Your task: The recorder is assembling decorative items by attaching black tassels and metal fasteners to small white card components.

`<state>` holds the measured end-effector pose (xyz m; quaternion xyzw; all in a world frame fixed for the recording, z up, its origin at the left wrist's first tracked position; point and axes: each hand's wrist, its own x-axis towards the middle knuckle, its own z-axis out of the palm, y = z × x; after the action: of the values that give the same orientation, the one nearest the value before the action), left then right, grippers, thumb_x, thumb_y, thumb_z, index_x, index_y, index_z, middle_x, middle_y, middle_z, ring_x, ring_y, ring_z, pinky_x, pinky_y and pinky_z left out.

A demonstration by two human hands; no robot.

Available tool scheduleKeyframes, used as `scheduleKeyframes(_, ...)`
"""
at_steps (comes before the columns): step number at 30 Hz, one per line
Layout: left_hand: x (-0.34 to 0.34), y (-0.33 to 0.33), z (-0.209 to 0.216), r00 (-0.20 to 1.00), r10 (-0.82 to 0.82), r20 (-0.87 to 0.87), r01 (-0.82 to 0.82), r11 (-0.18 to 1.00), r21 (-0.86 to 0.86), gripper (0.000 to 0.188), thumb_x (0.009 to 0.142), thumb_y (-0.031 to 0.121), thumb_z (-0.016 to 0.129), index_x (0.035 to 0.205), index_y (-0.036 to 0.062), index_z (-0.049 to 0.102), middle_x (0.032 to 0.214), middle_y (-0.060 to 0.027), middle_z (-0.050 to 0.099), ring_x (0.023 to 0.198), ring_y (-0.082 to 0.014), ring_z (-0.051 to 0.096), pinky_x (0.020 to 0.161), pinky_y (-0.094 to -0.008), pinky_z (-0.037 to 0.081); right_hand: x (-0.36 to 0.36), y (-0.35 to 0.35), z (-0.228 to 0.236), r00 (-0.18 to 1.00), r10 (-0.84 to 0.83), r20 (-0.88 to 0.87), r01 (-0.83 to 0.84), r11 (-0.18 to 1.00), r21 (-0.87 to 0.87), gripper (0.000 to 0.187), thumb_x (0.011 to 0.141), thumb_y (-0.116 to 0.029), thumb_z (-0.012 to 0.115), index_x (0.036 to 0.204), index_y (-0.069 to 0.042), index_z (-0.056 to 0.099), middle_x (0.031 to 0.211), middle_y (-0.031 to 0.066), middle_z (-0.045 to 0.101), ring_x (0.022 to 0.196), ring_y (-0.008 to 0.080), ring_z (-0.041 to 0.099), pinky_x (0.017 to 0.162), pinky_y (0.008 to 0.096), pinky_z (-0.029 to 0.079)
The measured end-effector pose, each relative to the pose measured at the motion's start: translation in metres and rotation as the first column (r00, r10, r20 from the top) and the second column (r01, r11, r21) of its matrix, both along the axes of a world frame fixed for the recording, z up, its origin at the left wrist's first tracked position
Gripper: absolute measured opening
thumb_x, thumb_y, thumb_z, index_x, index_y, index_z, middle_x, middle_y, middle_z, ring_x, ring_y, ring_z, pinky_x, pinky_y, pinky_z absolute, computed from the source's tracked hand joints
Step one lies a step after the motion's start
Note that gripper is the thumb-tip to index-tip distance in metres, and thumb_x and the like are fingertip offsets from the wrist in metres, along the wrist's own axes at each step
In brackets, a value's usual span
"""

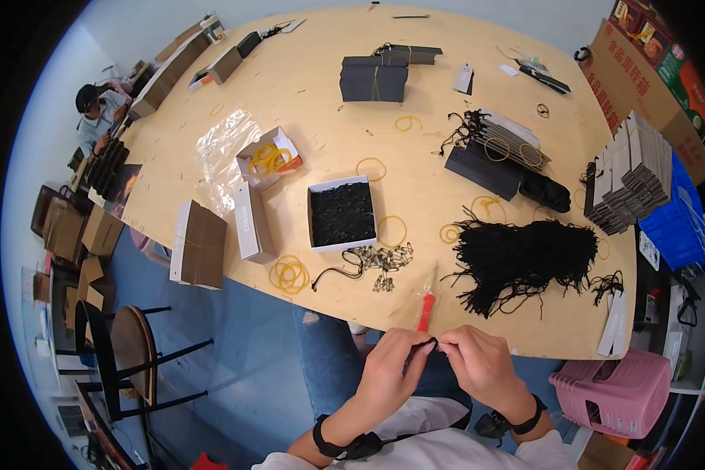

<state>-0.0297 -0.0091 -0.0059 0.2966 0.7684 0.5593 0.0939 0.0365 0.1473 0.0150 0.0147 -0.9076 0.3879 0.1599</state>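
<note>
My left hand (392, 362) and my right hand (478, 362) meet at the table's near edge, fingertips pinched together. Between them is a short piece of black cord (434, 342), mostly covered by the fingers. Just beyond lies a tool with a red handle (425, 312) and a thin pale tip. Farther in, small metal pins (388, 258) lie in a loose pile, with a looped black cord (338, 270) beside them. Behind these stands a white box (311, 235) filled with small black pieces. A thick bundle of black cords (525, 262) spreads to the right.
Yellow rubber bands (290, 274) are scattered about, and more fill an open box (286, 168). Brown banded card stacks (204, 247) stand left, grey ones (630, 176) right. A pink crate (615, 392) sits below the table's right side. A co-worker (102, 117) sits far left.
</note>
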Motion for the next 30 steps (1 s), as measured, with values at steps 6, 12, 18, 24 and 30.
scheduleKeyframes(6, -0.003, -0.003, -0.003, 0.998, -0.063, -0.013, 0.063, 0.998, 0.024, 0.015, 0.086, -0.006, 0.066, 0.1, -0.0018, 0.063, 0.089, -0.0103, 0.063, 0.073, -0.0148, 0.064, 0.061, -0.0243, 0.053, -0.001, 0.005, 0.002, 0.998, 0.057, 0.035, -0.059, 0.997, 0.043, 0.012, 0.083, 0.003, 0.064, 0.091, -0.002, 0.056, 0.073, 0.0085, 0.062, 0.063, 0.0249, 0.063, 0.053, 0.0324, 0.047)
scheduleKeyframes(12, -0.003, -0.01, -0.008, 0.835, -0.163, 0.525, 0.119, 0.986, 0.117, 0.012, 0.095, 0.004, 0.061, 0.105, -0.0003, 0.059, 0.093, -0.0042, 0.063, 0.076, -0.008, 0.061, 0.064, -0.0204, 0.048, -0.005, 0.007, 0.0, 0.992, 0.084, 0.091, -0.08, 0.996, -0.048, 0.01, 0.084, 0.002, 0.063, 0.09, -0.003, 0.056, 0.073, 0.0091, 0.06, 0.062, 0.0254, 0.063, 0.053, 0.0327, 0.047)
scheduleKeyframes(18, -0.008, -0.014, -0.004, 0.492, -0.334, 0.804, -0.009, 0.921, 0.388, 0.013, 0.097, 0.012, 0.06, 0.106, 0.0021, 0.06, 0.092, -0.0005, 0.064, 0.083, -0.0053, 0.059, 0.07, -0.0186, 0.046, -0.006, 0.003, 0.0, 0.995, 0.099, -0.002, -0.099, 0.989, -0.112, 0.015, 0.08, 0.005, 0.066, 0.089, -0.003, 0.058, 0.072, 0.0097, 0.06, 0.06, 0.0253, 0.06, 0.052, 0.0326, 0.045)
scheduleKeyframes(24, -0.007, -0.013, 0.0, 0.291, -0.369, 0.883, -0.108, 0.904, 0.413, 0.013, 0.096, 0.013, 0.062, 0.105, 0.0041, 0.061, 0.09, 0.0006, 0.065, 0.081, -0.0044, 0.06, 0.07, -0.0174, 0.046, -0.003, -0.002, -0.002, 0.991, 0.054, -0.125, -0.047, 0.997, 0.057, 0.019, 0.076, 0.008, 0.067, 0.092, -0.001, 0.062, 0.078, 0.0094, 0.065, 0.058, 0.0225, 0.059, 0.049, 0.0317, 0.045)
scheduleKeyframes(30, -0.003, -0.015, -0.003, 0.303, -0.375, 0.876, -0.205, 0.872, 0.445, 0.013, 0.096, 0.013, 0.062, 0.105, 0.0037, 0.061, 0.09, 0.0001, 0.065, 0.078, -0.0038, 0.059, 0.069, -0.0171, 0.047, -0.005, -0.001, 0.0, 0.981, 0.112, -0.157, -0.102, 0.992, 0.07, 0.028, 0.075, 0.007, 0.068, 0.101, 0.002, 0.062, 0.085, 0.0096, 0.068, 0.06, 0.0213, 0.063, 0.049, 0.0307, 0.049)
